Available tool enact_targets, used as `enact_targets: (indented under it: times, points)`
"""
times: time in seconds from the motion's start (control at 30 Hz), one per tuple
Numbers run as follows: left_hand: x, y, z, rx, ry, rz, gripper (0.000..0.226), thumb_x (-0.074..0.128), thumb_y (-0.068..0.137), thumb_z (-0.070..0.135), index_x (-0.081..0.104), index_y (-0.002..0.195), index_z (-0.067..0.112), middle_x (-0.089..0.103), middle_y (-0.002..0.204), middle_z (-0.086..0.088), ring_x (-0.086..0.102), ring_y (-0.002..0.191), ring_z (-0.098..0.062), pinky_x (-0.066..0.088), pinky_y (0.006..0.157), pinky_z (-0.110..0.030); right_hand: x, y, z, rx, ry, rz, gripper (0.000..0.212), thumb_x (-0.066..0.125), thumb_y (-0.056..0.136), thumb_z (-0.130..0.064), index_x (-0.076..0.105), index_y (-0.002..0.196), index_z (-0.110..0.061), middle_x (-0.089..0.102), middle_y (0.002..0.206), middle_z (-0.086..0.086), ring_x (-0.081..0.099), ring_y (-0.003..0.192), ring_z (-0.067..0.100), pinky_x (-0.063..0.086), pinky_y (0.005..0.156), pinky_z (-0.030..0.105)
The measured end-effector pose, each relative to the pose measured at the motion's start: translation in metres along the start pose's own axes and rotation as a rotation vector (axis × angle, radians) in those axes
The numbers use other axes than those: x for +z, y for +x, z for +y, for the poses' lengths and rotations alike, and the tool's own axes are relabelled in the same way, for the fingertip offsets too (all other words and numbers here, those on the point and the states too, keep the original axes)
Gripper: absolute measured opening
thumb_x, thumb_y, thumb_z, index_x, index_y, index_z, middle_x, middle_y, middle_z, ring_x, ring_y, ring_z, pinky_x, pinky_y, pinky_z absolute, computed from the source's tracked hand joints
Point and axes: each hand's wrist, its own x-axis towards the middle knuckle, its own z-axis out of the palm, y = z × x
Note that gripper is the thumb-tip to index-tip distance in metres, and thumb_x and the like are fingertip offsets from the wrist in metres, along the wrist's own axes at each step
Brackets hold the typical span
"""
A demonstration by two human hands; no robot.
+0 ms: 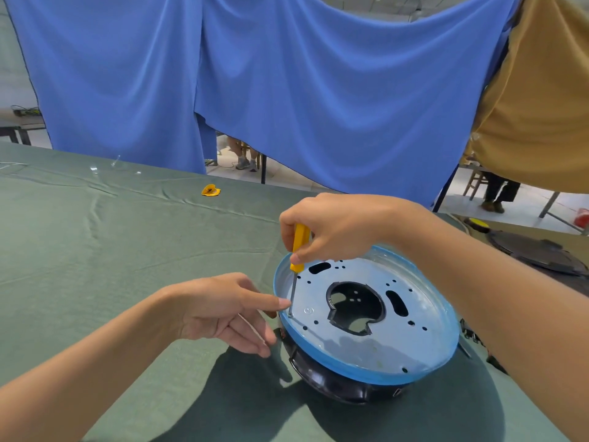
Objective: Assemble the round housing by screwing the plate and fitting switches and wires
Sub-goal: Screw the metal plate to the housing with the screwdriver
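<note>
A round black housing [334,382] lies on the green cloth, capped by a silvery plate [366,342] with a blue rim and a large centre hole. My right hand [338,228] grips the yellow handle of a screwdriver [299,247], held upright. Its metal shaft comes down to the plate's left edge. My left hand [223,309] lies beside the housing's left side, fingers nearly straight, the index fingertip touching the shaft near its tip. The screw itself is too small to make out.
A small yellow part [210,190] lies on the green tablecloth [111,250] farther back. A dark round cover [538,252] sits at the right edge. Blue and tan curtains hang behind the table; a person's legs show beneath them.
</note>
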Motion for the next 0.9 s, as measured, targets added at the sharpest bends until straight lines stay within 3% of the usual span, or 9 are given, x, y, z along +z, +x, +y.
enact_targets:
  times: [0.1, 0.17, 0.23, 0.33, 0.43, 0.5, 0.6, 0.73, 0.9]
  points:
    - [0.003, 0.0, -0.008, 0.07, -0.016, 0.054, 0.068, 0.09, 0.062, 0.046, 0.067, 0.109, 0.003, 0.072, 0.097, -0.02, 0.072, 0.081, -0.032, 0.057, 0.063, -0.031, 0.005, 0.002, -0.001, -0.012, 0.019, 0.076, 0.016, 0.066, 0.087, -0.037, 0.062, 0.079, -0.024, 0.065, 0.063, -0.007, 0.06, 0.052, 0.002, 0.043, 0.048, 0.019]
    - [0.006, 0.0, -0.012, 0.085, -0.067, 0.07, 0.066, 0.089, 0.063, 0.046, 0.068, 0.111, 0.006, 0.073, 0.099, -0.019, 0.072, 0.081, -0.03, 0.057, 0.063, -0.031, 0.013, 0.005, -0.001, 0.025, 0.026, 0.156, 0.026, 0.062, 0.088, -0.036, 0.062, 0.072, -0.015, 0.062, 0.055, -0.001, 0.056, 0.047, 0.008, 0.046, 0.05, 0.025]
    - [0.009, 0.0, -0.016, 0.103, -0.072, 0.097, 0.065, 0.088, 0.062, 0.049, 0.07, 0.111, 0.01, 0.073, 0.1, -0.017, 0.072, 0.081, -0.027, 0.056, 0.062, -0.03, 0.018, 0.006, 0.001, 0.087, 0.009, 0.212, 0.037, 0.059, 0.09, -0.042, 0.061, 0.07, -0.011, 0.059, 0.057, 0.004, 0.053, 0.052, 0.013, 0.044, 0.053, 0.03]
    - [0.015, -0.002, -0.019, 0.161, -0.003, 0.2, 0.059, 0.086, 0.057, 0.056, 0.075, 0.103, 0.022, 0.075, 0.098, -0.006, 0.071, 0.083, -0.018, 0.053, 0.063, -0.026, 0.016, 0.0, 0.006, 0.17, 0.03, 0.122, 0.05, 0.053, 0.084, -0.066, 0.061, 0.091, -0.018, 0.065, 0.069, -0.004, 0.06, 0.064, 0.007, 0.045, 0.057, 0.032]
    - [0.02, 0.002, -0.015, 0.241, 0.032, 0.354, 0.066, 0.09, 0.062, 0.042, 0.063, 0.12, 0.025, 0.073, 0.108, 0.002, 0.071, 0.095, -0.014, 0.055, 0.07, -0.028, 0.008, -0.008, 0.008, 0.134, 0.052, 0.038, 0.033, 0.062, 0.084, -0.055, 0.052, 0.105, -0.031, 0.057, 0.083, -0.016, 0.056, 0.075, 0.0, 0.042, 0.06, 0.028]
    - [0.023, 0.004, -0.008, 0.338, 0.087, 0.475, 0.065, 0.086, 0.074, 0.025, 0.054, 0.131, 0.025, 0.065, 0.121, 0.002, 0.065, 0.107, -0.014, 0.055, 0.086, -0.034, 0.008, -0.009, 0.007, 0.052, 0.081, 0.087, 0.019, 0.069, 0.086, -0.036, 0.056, 0.099, -0.029, 0.057, 0.081, -0.017, 0.061, 0.066, 0.0, 0.048, 0.057, 0.025]
    - [0.025, 0.001, 0.004, 0.526, 0.229, 0.549, 0.056, 0.084, 0.075, 0.026, 0.061, 0.126, 0.026, 0.062, 0.127, 0.008, 0.054, 0.123, -0.009, 0.046, 0.104, -0.036, 0.012, -0.007, 0.003, 0.017, 0.111, 0.205, 0.018, 0.069, 0.087, -0.037, 0.059, 0.084, -0.023, 0.053, 0.073, -0.016, 0.06, 0.05, -0.002, 0.046, 0.045, 0.022]
    - [0.027, -0.006, 0.016, 0.737, 0.14, 0.42, 0.039, 0.082, 0.055, 0.041, 0.074, 0.091, 0.028, 0.076, 0.095, 0.004, 0.07, 0.097, -0.011, 0.053, 0.092, -0.036, 0.02, 0.0, 0.0, 0.043, -0.046, 0.289, 0.03, 0.058, 0.091, -0.05, 0.046, 0.074, -0.028, 0.044, 0.075, -0.014, 0.047, 0.07, 0.005, 0.029, 0.052, 0.023]
    - [0.035, 0.003, 0.021, 0.867, 0.076, 0.53, 0.033, 0.088, 0.054, 0.034, 0.074, 0.08, 0.019, 0.077, 0.082, -0.004, 0.075, 0.084, -0.021, 0.056, 0.087, -0.052, 0.024, 0.003, -0.002, 0.141, 0.02, 0.257, 0.044, 0.042, 0.093, -0.062, 0.048, 0.081, -0.021, 0.059, 0.08, 0.001, 0.057, 0.07, 0.021, 0.042, 0.057, 0.035]
